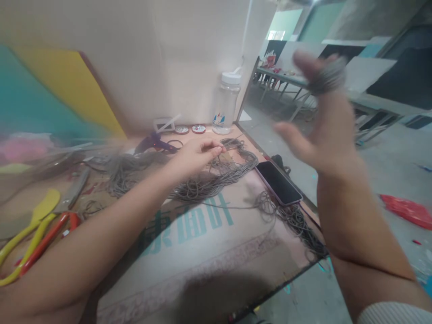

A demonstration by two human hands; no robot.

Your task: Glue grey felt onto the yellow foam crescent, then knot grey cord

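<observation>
My left hand [199, 155] reaches over the table, thumb and forefinger pinched on the grey cord. Beneath and around it lies a large loose bundle of grey cord [216, 180]. My right hand [326, 112] is raised beyond the table's right edge, blurred, with grey cord [329, 76] wound around its fingers and the thumb held apart. A second tangle of cord [300, 227] lies at the right edge by a dark-screened phone [280, 182].
A clear bottle [224, 105] stands at the back by the board wall. Yellow-handled scissors [42, 220], orange-handled pliers [47, 245] and a dark glue gun [157, 143] lie at the left and back. Beyond are long tables [303, 81] and a red bag [407, 209] on the floor.
</observation>
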